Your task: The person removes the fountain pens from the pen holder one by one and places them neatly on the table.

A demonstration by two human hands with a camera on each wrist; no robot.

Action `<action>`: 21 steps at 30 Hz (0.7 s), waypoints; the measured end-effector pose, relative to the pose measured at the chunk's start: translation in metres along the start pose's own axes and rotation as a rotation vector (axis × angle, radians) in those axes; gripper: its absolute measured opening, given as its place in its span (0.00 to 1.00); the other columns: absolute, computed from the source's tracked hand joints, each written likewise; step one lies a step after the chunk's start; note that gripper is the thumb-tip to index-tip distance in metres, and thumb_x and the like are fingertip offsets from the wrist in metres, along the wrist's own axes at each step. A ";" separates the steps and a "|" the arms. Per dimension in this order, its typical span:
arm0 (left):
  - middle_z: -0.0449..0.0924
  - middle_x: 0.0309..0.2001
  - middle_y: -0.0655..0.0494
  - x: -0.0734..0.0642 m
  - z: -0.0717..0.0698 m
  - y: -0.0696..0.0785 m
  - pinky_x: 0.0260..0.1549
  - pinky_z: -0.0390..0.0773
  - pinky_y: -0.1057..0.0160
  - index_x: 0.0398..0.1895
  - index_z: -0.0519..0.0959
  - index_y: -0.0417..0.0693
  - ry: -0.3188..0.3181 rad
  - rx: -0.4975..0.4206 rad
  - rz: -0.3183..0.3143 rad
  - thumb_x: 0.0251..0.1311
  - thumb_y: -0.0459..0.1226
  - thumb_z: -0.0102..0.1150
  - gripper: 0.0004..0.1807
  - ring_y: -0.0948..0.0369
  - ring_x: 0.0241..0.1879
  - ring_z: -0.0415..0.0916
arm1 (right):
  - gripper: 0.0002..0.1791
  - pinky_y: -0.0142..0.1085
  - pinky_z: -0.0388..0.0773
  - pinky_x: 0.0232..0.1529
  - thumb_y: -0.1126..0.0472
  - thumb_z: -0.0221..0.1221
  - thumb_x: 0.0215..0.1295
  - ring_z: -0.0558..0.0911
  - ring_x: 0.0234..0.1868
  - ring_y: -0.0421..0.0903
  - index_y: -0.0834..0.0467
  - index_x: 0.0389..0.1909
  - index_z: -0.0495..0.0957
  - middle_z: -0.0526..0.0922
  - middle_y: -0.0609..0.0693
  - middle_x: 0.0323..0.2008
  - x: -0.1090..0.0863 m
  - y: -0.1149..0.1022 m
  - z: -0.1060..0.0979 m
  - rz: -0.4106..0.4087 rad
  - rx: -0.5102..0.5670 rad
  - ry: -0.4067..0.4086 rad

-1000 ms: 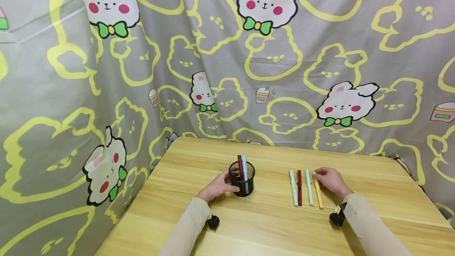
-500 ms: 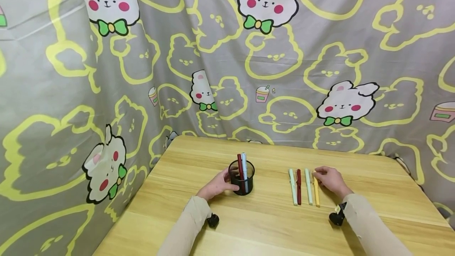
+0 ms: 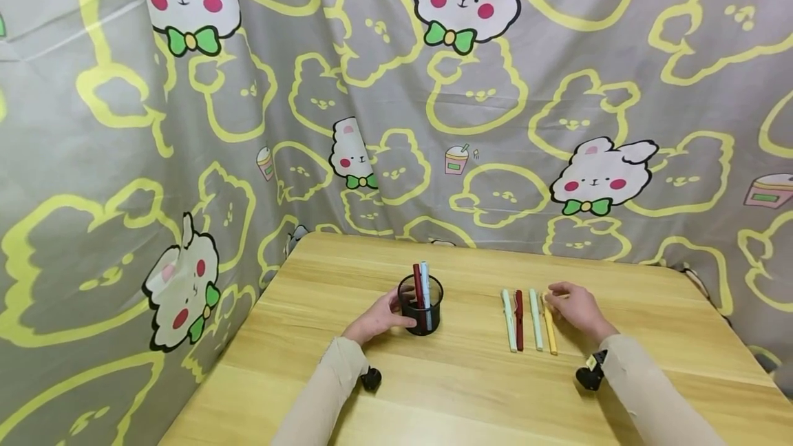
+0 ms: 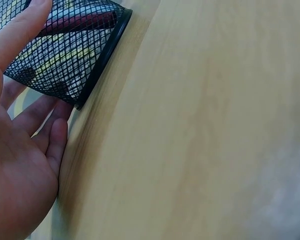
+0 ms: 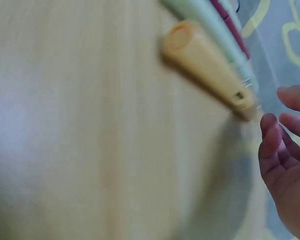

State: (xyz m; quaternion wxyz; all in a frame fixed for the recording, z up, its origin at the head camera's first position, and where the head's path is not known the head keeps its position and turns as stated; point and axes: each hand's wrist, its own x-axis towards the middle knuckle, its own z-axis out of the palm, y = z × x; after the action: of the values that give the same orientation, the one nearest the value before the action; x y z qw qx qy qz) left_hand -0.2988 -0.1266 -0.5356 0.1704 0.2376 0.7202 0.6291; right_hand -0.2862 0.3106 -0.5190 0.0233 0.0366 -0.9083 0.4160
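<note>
My left hand (image 3: 379, 316) grips a black mesh pen holder (image 3: 427, 326), thumb in front and fingers round its far left side. Inside it stand a dark red pen (image 3: 418, 285) and a light blue pen (image 3: 425, 281). My right hand (image 3: 576, 305) is at the top end of a yellow pen (image 3: 551, 330) lying on the table; in the right wrist view its fingers are parted just off the pen's end. To the left of the yellow pen lie a mint pen (image 3: 535, 320), a dark red pen (image 3: 519, 322) and another mint pen (image 3: 509, 322), side by side.
The wooden table (image 3: 446, 391) carries all of this. A grey curtain (image 3: 384, 102) with cartoon rabbits hangs behind it and along the left side. Small black wrist cameras hang below both sleeves, near the tabletop.
The yellow pen's near end has shifted left, so it lies straighter beside the mint pen. The right fingers have loosened from its top end. The left hand stays round the holder.
</note>
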 end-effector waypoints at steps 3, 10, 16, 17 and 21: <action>0.63 0.66 0.47 -0.001 -0.001 0.001 0.63 0.59 0.51 0.69 0.61 0.48 -0.003 0.003 -0.010 0.51 0.30 0.68 0.41 0.50 0.65 0.61 | 0.24 0.37 0.76 0.29 0.57 0.56 0.68 0.79 0.36 0.51 0.71 0.56 0.71 0.77 0.63 0.44 0.003 -0.012 -0.002 -0.060 -0.056 0.027; 0.63 0.66 0.48 -0.002 -0.001 0.001 0.63 0.58 0.51 0.69 0.61 0.50 0.003 -0.010 -0.019 0.52 0.29 0.67 0.40 0.52 0.65 0.61 | 0.22 0.39 0.77 0.32 0.58 0.57 0.67 0.79 0.40 0.55 0.67 0.56 0.72 0.77 0.63 0.46 0.009 -0.062 0.008 -0.171 -0.060 0.027; 0.62 0.67 0.45 -0.001 0.000 -0.001 0.63 0.57 0.48 0.70 0.59 0.47 -0.013 -0.015 -0.005 0.53 0.27 0.66 0.41 0.48 0.65 0.60 | 0.19 0.39 0.78 0.34 0.61 0.58 0.66 0.80 0.41 0.52 0.65 0.55 0.74 0.80 0.58 0.44 0.014 -0.106 0.035 -0.257 0.003 -0.032; 0.61 0.67 0.45 -0.001 0.000 0.000 0.63 0.57 0.48 0.70 0.59 0.47 -0.013 -0.016 -0.002 0.53 0.27 0.65 0.41 0.48 0.65 0.60 | 0.18 0.40 0.77 0.35 0.62 0.58 0.66 0.80 0.41 0.52 0.65 0.55 0.74 0.80 0.58 0.43 0.015 -0.114 0.040 -0.274 0.016 -0.041; 0.63 0.66 0.49 -0.001 0.001 0.001 0.63 0.58 0.50 0.70 0.61 0.50 -0.002 -0.008 -0.009 0.53 0.28 0.66 0.40 0.51 0.65 0.61 | 0.17 0.41 0.77 0.37 0.62 0.59 0.65 0.79 0.41 0.50 0.63 0.53 0.76 0.82 0.57 0.43 0.020 -0.141 0.061 -0.323 0.050 -0.083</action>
State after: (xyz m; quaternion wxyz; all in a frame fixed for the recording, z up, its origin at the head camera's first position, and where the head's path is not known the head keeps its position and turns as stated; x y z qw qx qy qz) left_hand -0.2973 -0.1266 -0.5344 0.1748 0.2341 0.7186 0.6311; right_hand -0.2945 0.1719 -0.4512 0.0513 0.2001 -0.8800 0.4276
